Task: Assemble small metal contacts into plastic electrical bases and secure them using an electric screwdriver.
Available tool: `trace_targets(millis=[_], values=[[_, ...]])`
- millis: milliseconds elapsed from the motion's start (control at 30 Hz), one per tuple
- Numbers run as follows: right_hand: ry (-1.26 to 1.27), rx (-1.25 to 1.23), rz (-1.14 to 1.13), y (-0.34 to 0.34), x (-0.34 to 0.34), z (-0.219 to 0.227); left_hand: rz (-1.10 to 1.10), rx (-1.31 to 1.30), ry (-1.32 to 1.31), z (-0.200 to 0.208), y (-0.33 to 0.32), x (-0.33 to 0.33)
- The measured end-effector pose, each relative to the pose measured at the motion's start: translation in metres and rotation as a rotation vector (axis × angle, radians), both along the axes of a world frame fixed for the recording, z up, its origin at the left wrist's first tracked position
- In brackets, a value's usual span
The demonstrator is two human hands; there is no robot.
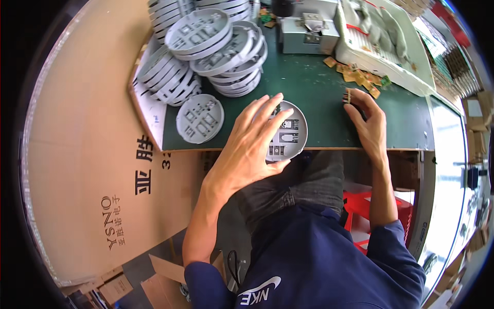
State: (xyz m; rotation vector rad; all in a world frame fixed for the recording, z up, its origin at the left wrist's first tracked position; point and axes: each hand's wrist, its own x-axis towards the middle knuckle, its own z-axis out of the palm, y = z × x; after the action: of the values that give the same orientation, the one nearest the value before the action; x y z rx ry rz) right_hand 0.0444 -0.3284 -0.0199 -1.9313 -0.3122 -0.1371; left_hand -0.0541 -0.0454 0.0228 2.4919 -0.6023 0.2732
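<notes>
My left hand spans a round grey plastic housing at the table's front edge. Its fingers reach over the far rim and the thumb lies by the near rim, so the hand covers the left part. Moulded ribs and slots show inside. To the right, my right hand pinches a small yellowish-brown piece with dark parts, seemingly a circuit board, between thumb and fingertips above the table. Beyond that hand lie several loose small yellow-brown boards.
Stacked grey housings rise at the back left, with a single housing in front. A metal fixture box stands at the back. A white tray holding gloves is at the right. A large cardboard sheet borders the green table's left side.
</notes>
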Motion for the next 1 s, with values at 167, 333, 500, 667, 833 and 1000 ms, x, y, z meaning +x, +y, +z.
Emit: trace_targets(millis=[167,333,500,667,833,1000], values=[[-0.024,-0.071,-0.037,-0.002,-0.003,0.003,-0.083,0.06,0.081,-0.006,0.001,0.024],[-0.041,-0.101,-0.069,-0.004,-0.004,0.006,0.041,-0.108,0.119,0.003,0.001,0.021],[-0.026,0.094,-0.05,0.002,-0.023,0.009,0.174,0.076,-0.094,-0.012,-0.021,0.011],[0.154,0.457,0.028,0.024,-0.038,0.006,0.144,-0.082,-0.119,-0.001,-0.066,0.014],[0.106,0.545,-0.088,0.015,-0.005,-0.003,0.088,-0.236,0.08,0.002,-0.06,0.021],[0.076,0.459,-0.078,0.02,0.012,-0.004,-0.077,-0.346,0.183,0.007,-0.06,0.02]])
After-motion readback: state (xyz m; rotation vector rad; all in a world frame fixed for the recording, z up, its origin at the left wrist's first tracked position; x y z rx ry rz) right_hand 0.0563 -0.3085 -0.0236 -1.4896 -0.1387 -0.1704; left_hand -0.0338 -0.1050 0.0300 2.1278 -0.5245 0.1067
